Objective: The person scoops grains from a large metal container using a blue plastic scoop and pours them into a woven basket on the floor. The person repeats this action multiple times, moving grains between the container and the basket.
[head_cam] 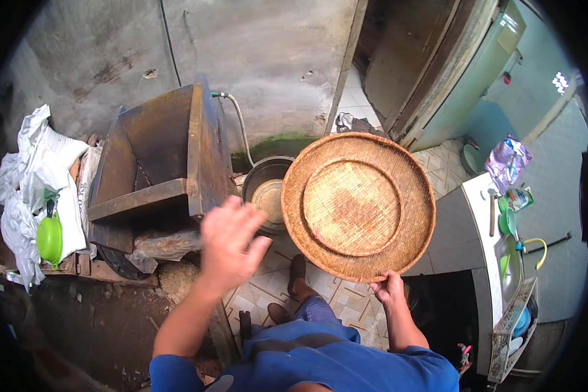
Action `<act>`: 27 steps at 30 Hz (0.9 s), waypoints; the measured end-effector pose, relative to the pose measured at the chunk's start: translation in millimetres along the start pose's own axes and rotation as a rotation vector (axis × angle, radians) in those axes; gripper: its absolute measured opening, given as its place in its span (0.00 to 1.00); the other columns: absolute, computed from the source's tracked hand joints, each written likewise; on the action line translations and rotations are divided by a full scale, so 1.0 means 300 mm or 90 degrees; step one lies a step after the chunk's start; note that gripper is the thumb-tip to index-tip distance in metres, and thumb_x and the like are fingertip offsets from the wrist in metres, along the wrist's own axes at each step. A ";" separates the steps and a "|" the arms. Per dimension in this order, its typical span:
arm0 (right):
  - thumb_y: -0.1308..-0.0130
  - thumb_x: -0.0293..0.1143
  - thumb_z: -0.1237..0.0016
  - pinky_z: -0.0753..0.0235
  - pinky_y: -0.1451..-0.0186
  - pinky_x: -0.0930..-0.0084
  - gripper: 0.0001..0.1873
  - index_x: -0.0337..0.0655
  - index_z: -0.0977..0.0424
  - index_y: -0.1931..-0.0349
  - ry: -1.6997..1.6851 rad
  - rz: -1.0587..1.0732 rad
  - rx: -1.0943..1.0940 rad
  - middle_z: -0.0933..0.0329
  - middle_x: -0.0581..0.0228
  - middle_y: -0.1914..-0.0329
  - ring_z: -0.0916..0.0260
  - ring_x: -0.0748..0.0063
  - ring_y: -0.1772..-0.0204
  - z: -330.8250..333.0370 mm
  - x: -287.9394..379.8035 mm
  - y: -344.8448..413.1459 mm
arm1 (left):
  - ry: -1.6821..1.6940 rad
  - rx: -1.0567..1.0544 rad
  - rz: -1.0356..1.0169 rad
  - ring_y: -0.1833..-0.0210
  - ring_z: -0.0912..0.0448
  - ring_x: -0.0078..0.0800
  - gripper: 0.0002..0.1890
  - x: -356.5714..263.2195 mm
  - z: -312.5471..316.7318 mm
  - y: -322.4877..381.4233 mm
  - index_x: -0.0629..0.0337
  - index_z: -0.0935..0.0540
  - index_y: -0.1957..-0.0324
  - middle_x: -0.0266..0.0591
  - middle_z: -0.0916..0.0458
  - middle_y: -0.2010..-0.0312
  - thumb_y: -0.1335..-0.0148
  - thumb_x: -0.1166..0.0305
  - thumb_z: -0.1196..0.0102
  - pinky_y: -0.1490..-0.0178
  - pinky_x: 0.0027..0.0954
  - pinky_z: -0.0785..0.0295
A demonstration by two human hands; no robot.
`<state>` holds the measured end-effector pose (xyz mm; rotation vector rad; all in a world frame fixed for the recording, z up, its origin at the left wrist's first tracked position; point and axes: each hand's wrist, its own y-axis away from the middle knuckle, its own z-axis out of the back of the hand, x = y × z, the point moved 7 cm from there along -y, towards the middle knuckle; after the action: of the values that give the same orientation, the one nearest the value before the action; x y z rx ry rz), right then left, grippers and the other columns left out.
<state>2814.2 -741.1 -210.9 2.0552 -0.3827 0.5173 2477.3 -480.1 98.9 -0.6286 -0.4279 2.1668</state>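
Note:
My right hand grips the near rim of a large round woven bamboo tray. Thumb and fingers pinch its edge. A smaller round woven tray lies on the large one, with a darker patch at its middle. My left hand is raised with fingers spread and slightly blurred, holding nothing. Behind that hand is a dark bucket, partly covered by the tray's left edge. A pale round shape shows inside the bucket; I cannot tell what it is.
A deep rusty open-topped box stands left, beside white plastic sacks and a green plastic strainer. A hose runs into the bucket. Right is a counter with a sink and dish rack. A doorway opens ahead past patterned floor tiles.

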 end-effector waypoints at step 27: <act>0.49 0.24 0.62 0.24 0.54 0.47 0.14 0.36 0.32 0.60 0.064 -0.155 -0.031 0.30 0.56 0.64 0.29 0.56 0.61 0.267 -0.060 0.162 | 0.322 0.269 -0.207 0.62 0.25 0.46 0.08 -0.499 -0.803 -0.024 0.60 0.26 0.64 0.45 0.26 0.69 0.41 0.67 0.46 0.57 0.44 0.31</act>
<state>2792.8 -833.4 -221.3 1.9866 -0.0825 0.4550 2699.7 -572.9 -51.0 -0.7702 0.1870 1.6394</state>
